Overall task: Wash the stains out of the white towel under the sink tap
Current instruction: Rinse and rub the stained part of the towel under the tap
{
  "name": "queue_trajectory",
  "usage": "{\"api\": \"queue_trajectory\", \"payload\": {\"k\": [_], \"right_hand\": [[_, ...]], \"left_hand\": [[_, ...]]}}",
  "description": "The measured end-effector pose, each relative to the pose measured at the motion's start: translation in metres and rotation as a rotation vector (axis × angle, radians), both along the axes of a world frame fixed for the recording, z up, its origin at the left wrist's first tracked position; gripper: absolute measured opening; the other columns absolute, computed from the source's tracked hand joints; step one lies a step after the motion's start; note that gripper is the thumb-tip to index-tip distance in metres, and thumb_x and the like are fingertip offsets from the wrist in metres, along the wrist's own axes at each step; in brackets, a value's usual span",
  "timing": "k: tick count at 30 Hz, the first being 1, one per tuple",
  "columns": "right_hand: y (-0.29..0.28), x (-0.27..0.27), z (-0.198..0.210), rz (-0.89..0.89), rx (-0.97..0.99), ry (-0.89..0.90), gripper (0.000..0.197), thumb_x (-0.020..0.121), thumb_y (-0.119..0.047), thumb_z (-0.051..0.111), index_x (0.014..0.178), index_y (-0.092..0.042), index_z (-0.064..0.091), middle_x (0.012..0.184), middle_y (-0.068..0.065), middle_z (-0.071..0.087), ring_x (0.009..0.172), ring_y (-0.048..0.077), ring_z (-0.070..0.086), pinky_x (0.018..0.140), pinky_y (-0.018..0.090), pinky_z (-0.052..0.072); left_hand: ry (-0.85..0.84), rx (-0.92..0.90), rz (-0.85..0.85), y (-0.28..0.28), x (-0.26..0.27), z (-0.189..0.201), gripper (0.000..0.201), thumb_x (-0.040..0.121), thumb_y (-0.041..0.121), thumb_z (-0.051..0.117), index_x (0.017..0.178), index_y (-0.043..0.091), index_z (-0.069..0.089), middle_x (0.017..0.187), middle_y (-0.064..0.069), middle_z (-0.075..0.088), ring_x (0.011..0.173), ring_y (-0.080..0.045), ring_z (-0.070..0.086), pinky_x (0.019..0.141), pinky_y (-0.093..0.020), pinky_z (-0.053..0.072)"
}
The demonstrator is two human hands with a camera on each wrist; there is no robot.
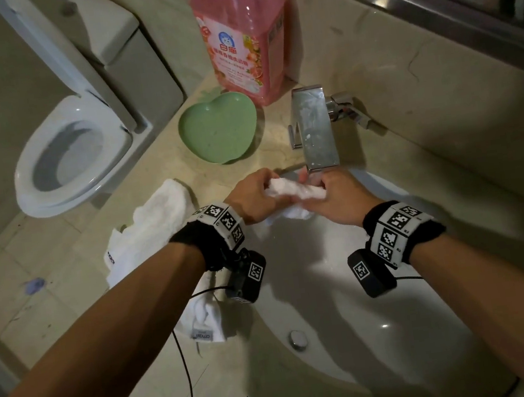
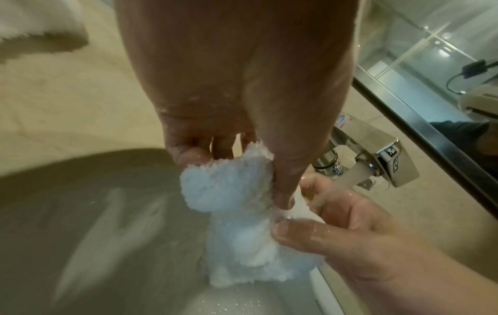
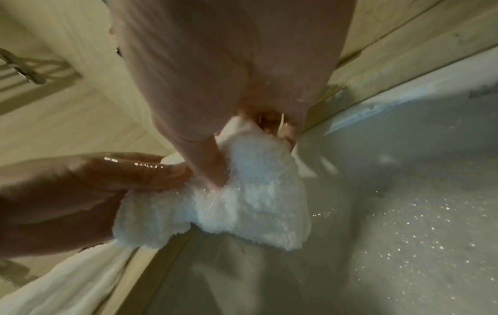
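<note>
Hands: left hand point(image 1: 255, 196) and right hand point(image 1: 337, 200) both pinch the bunched towel point(image 1: 296, 190).
Tip: rub the fold directly under the tap point(image 1: 314, 124) stream.

The tall pink translucent plastic detergent bottle point(image 1: 240, 34), standing at the back edge of the beige marble counter point(image 1: 164, 377), carries a label with the brand characters "白猫" under a round blue emblem; the smaller lines beneath are not legible. A grey tag point(image 1: 202, 336) on the white terry towel point(image 1: 157, 225), at the counter's front edge, bears small print, unreadable. The wristbands point(image 1: 220, 223) show coded square markers only.
</note>
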State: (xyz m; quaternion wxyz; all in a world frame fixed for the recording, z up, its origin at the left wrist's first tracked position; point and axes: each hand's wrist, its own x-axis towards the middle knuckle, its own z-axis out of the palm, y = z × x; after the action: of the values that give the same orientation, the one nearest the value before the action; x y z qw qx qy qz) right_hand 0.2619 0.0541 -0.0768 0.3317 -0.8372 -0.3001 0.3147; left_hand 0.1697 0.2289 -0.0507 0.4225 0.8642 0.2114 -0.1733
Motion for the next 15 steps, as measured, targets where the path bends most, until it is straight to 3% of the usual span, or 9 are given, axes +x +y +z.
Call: {"api": "queue_trajectory", "payload": {"k": [2, 4, 7, 9, 11, 12, 14, 15], "right_hand": [[0.002, -0.003, 0.003, 0.062, 0.001, -0.057, 0.015, 0.088, -0.011, 0.067, 0.102, -0.014, 0.071, 0.093, 0.001, 0.07, 0.084, 0.018, 0.063, 0.07, 0.022, 0.044], [0.001, -0.002, 0.005, 0.051, 0.022, -0.051, 0.013, 0.09, -0.003, 0.06, 0.096, -0.008, 0.07, 0.088, 0.005, 0.068, 0.083, 0.023, 0.063, 0.066, 0.017, 0.04], [-0.005, 0.002, 0.005, -0.066, 0.053, -0.035, 0.015, 0.093, -0.003, 0.058, 0.089, -0.007, 0.071, 0.084, 0.002, 0.064, 0.08, 0.019, 0.059, 0.064, 0.019, 0.038], [-0.007, 0.002, 0.007, -0.052, 0.057, -0.03, 0.014, 0.09, 0.0, 0.059, 0.089, -0.004, 0.072, 0.083, 0.003, 0.067, 0.08, 0.019, 0.06, 0.068, 0.025, 0.042], [-0.008, 0.001, 0.01, -0.023, 0.057, 0.029, 0.009, 0.083, -0.002, 0.066, 0.084, -0.01, 0.07, 0.078, 0.0, 0.068, 0.076, 0.019, 0.063, 0.067, 0.03, 0.045], [-0.008, 0.0, 0.013, -0.017, 0.072, 0.082, 0.01, 0.079, -0.006, 0.072, 0.084, -0.014, 0.07, 0.077, -0.002, 0.068, 0.075, 0.017, 0.064, 0.065, 0.03, 0.046], [-0.011, 0.0, 0.013, -0.031, 0.069, 0.149, 0.016, 0.078, -0.013, 0.076, 0.093, -0.018, 0.071, 0.083, -0.005, 0.07, 0.079, 0.014, 0.065, 0.069, 0.029, 0.047], [-0.014, 0.0, 0.011, -0.045, 0.047, 0.129, 0.017, 0.082, -0.016, 0.075, 0.098, -0.02, 0.071, 0.088, -0.007, 0.07, 0.082, 0.012, 0.066, 0.07, 0.029, 0.048]], "left_hand": [[-0.01, -0.031, 0.033, 0.0, -0.002, -0.002, 0.043, 0.084, 0.039, 0.072, 0.111, 0.012, 0.054, 0.105, -0.006, 0.064, 0.092, -0.02, 0.062, 0.076, -0.027, 0.045], [0.018, -0.069, 0.036, -0.002, -0.003, -0.002, 0.037, 0.083, 0.046, 0.07, 0.105, 0.02, 0.054, 0.097, 0.0, 0.065, 0.08, -0.011, 0.06, 0.067, -0.019, 0.042], [0.017, -0.151, -0.062, -0.007, 0.0, -0.001, 0.018, 0.093, 0.037, 0.06, 0.11, 0.028, 0.06, 0.104, 0.0, 0.068, 0.093, -0.017, 0.065, 0.08, -0.027, 0.047], [-0.065, -0.325, -0.09, -0.014, 0.002, 0.006, 0.008, 0.092, 0.034, 0.058, 0.095, 0.036, 0.065, 0.092, 0.0, 0.07, 0.084, -0.013, 0.065, 0.078, -0.028, 0.05], [-0.1, -0.367, -0.124, -0.02, 0.004, 0.008, 0.013, 0.09, 0.031, 0.058, 0.08, 0.032, 0.067, 0.079, -0.001, 0.069, 0.072, -0.01, 0.065, 0.068, -0.019, 0.05], [-0.084, -0.322, -0.122, -0.022, 0.007, 0.004, 0.013, 0.092, 0.024, 0.058, 0.087, 0.029, 0.068, 0.085, -0.001, 0.071, 0.08, -0.009, 0.067, 0.071, -0.016, 0.05], [-0.014, -0.207, -0.127, -0.023, 0.012, -0.004, 0.019, 0.093, 0.019, 0.06, 0.109, 0.013, 0.068, 0.104, -0.007, 0.07, 0.099, -0.017, 0.066, 0.085, -0.026, 0.051], [0.018, -0.235, -0.108, -0.023, 0.014, -0.006, 0.024, 0.091, 0.019, 0.062, 0.113, 0.012, 0.067, 0.105, -0.006, 0.07, 0.097, -0.016, 0.066, 0.084, -0.028, 0.051]]}}
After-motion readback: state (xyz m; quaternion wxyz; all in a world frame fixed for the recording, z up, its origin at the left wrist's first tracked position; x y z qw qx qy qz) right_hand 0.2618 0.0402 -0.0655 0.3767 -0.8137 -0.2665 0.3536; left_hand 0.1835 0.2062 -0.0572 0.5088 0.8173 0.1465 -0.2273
